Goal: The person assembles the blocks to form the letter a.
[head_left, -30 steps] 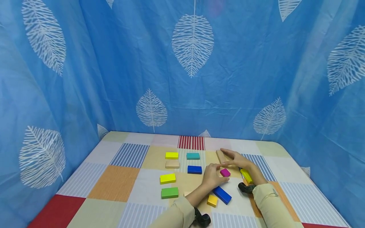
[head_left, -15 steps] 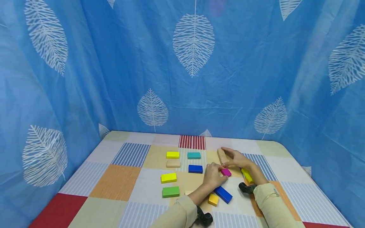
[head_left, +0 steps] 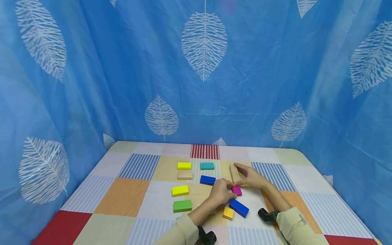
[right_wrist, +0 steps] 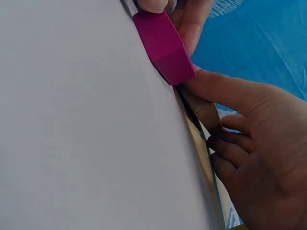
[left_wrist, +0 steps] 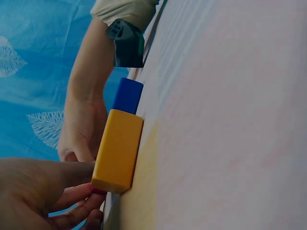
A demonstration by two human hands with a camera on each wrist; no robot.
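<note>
My left hand (head_left: 221, 192) pinches a magenta block (head_left: 237, 191) between thumb and fingers. My right hand (head_left: 252, 177) spans a long natural wood block (head_left: 234, 173), fingers at its far end and thumb at its near end. In the right wrist view, the magenta block (right_wrist: 163, 48) sits right at the right thumb, with the wood block (right_wrist: 204, 112) behind it. Close to the left hand lie a blue block (head_left: 239, 208) and a small orange-yellow block (head_left: 228, 213). The left wrist view shows that orange-yellow block (left_wrist: 117, 148) large in front, hiding most of the magenta one.
Left of the hands, two yellow blocks (head_left: 180, 191), a green (head_left: 182, 206), a wood (head_left: 185, 175), a teal (head_left: 207, 166) and a blue block (head_left: 208, 180) lie apart on the patchwork cloth (head_left: 122, 197). Another yellow block is mostly hidden under the right forearm. Blue curtains (head_left: 196, 112) surround the table.
The left fingers have closed on the magenta block and moved it left and nearer, against the wood block's near end. The right hand has drawn the wood block slightly nearer and left.
</note>
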